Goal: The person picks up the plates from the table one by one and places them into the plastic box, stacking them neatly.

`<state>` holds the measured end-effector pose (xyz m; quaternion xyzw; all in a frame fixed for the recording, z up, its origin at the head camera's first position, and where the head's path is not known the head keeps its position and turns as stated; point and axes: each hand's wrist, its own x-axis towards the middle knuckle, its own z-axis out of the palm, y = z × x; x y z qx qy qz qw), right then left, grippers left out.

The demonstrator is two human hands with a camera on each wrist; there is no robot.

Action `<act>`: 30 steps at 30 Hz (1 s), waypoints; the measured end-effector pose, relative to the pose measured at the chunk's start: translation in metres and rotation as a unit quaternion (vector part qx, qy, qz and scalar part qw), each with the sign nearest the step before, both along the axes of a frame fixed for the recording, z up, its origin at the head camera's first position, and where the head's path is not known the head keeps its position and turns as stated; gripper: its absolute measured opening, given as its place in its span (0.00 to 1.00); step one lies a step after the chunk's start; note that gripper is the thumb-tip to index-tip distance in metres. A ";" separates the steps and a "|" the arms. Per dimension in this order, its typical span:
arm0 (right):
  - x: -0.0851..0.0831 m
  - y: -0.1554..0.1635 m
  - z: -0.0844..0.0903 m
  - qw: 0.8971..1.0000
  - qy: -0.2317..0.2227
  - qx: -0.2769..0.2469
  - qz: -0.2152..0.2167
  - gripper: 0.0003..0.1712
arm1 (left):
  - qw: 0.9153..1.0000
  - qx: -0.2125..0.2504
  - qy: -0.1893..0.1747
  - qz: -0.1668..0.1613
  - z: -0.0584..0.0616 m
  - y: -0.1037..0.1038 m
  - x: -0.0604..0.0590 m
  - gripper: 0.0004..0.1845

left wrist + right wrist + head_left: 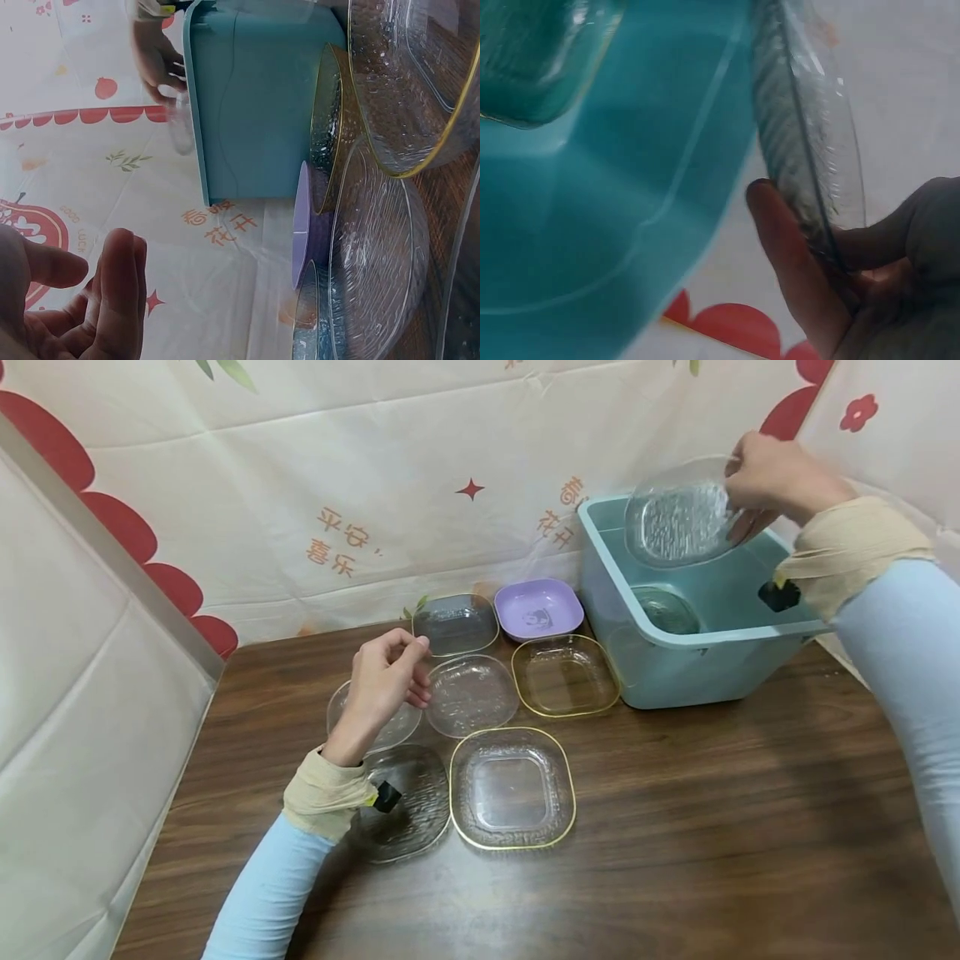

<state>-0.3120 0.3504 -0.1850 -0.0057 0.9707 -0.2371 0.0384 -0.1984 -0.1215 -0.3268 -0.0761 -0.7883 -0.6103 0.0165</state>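
A clear glass plate point(678, 518) is pinched at its rim by the right hand point(772, 472), fingers curled on its edge, and is held tilted above the teal tub point(675, 652). Inside the tub another glass dish point(663, 608) is seen. The left hand point(382, 681) is held just left of the tub's neighbouring dishes, fingers loosely curled, nothing gripped. Left of the tub, on the wooden table point(712, 827), a purple dish point(538, 608) and several clear dishes are laid close together.
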 end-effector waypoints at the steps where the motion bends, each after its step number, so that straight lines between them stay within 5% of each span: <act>1: -0.005 -0.002 -0.003 1.000 -0.016 0.008 0.006 0.34 | 1.000 0.000 0.000 0.001 0.000 -0.001 0.000 0.14; 6: -0.024 -0.009 -0.012 0.989 -0.139 0.030 0.047 0.23 | 1.000 0.000 0.001 0.000 0.000 -0.001 -0.001 0.15; 9: -0.032 -0.011 -0.017 0.973 -0.218 0.036 0.069 0.17 | 1.000 0.000 0.009 -0.001 0.000 0.000 -0.001 0.15; 14: -0.040 -0.011 -0.031 0.945 -0.311 0.046 0.089 0.23 | 1.000 0.002 0.014 -0.001 0.000 0.001 -0.002 0.14; 22: -0.043 0.005 -0.049 0.929 -0.358 0.016 0.091 0.18 | 1.000 0.007 0.012 -0.003 0.001 0.001 -0.002 0.13; 26: -0.041 0.005 -0.059 0.930 -0.353 0.032 0.097 0.18 | 1.000 0.004 0.013 -0.003 0.001 0.000 -0.002 0.13; 30: -0.026 -0.003 -0.057 0.939 -0.341 0.023 0.049 0.26 | 1.000 -0.001 0.014 0.002 0.001 -0.003 -0.002 0.13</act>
